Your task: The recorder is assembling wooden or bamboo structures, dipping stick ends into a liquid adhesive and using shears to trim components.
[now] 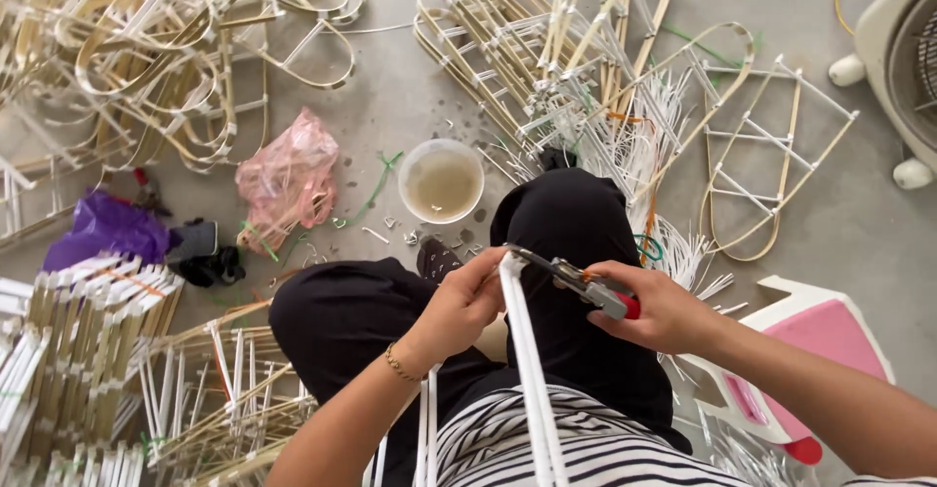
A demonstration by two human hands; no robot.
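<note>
My left hand (461, 304) pinches the top end of a bundle of white strips (532, 380) that runs up from my lap between my black-clad knees. My right hand (656, 309) grips pliers with red handles (586, 287). The pliers' jaws reach left and meet the top of the bundle just by my left fingertips. A thin gold bracelet sits on my left wrist.
A round white bowl of cloudy liquid (441, 181) stands on the grey floor ahead. Bamboo-and-white frames (576, 48) are piled at top, left and lower left. A pink plastic bag (288, 180), a purple bag (105, 228), a pink-topped stool (820, 336) and a fan (903, 48) surround me.
</note>
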